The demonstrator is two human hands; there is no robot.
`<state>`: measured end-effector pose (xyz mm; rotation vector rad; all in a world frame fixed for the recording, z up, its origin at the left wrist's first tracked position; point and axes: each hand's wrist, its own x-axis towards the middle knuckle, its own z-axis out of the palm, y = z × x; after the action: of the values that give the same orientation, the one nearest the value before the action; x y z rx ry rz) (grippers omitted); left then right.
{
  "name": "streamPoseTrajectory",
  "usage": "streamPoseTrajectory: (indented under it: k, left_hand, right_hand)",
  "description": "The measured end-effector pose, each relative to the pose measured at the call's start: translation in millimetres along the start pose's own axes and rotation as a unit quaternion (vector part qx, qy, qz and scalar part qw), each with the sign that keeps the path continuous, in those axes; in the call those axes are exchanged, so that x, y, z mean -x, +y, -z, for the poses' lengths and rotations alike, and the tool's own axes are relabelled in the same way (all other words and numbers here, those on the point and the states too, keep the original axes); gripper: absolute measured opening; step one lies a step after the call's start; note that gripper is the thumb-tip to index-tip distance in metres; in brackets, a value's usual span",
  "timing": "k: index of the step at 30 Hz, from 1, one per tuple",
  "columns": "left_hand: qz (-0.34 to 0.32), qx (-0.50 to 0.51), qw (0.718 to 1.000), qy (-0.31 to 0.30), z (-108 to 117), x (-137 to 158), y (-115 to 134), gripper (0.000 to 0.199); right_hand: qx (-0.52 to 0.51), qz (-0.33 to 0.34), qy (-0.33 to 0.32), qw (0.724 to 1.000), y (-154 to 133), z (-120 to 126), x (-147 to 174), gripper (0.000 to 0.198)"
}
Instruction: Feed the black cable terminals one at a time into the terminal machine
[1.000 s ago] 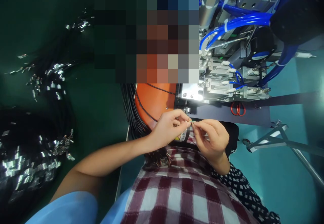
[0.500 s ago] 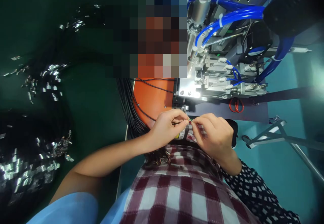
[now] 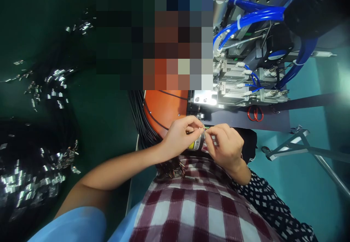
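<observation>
Right hand (image 3: 225,145) slides in

It pinches thin wires (image 3: 207,127) with the left hand (image 3: 182,136), by the near edge of the gray table (image 3: 228,120). It sits closer now, so this tiny finger work looks unfinished. Red-handled scissors (image 3: 255,117) lie beyond.

From my remote post I make out one text: dark Chinese characters, 运行 among them, on a small white-and-yellow printed label (image 3: 195,146) set on a dark, curved-edged part. The bare left hand (image 3: 182,136) partly covers it; I cannot read the remaining characters surely.
</observation>
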<state>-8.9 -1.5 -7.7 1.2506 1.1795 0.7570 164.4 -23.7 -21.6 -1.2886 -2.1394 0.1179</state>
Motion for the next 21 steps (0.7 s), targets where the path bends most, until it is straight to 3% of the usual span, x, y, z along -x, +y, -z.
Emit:
streamPoseTrajectory:
  k: [6,8,12,16,21]
  left_hand:
    - [-0.079,-0.127,0.989,-0.009,2,2,-1,0.004]
    - [-0.075,-0.113,0.991,-0.019,2,3,-1,0.003]
    - [-0.035,-0.029,0.998,-0.037,2,3,3,0.006]
    - [0.016,0.032,0.998,-0.046,3,2,9,0.012]
    - [0.068,0.059,0.995,-0.050,4,0,11,0.015]
  right_hand:
    - [0.027,0.023,-0.122,0.992,4,22,-24,0.012]
    - [-0.046,-0.010,-0.182,0.982,11,29,-35,0.014]
    - [-0.231,-0.124,-0.303,0.916,26,33,-49,0.013]
    - [-0.337,-0.173,-0.345,0.859,36,29,-53,0.019]
    - [-0.375,-0.160,-0.336,0.849,37,23,-53,0.019]
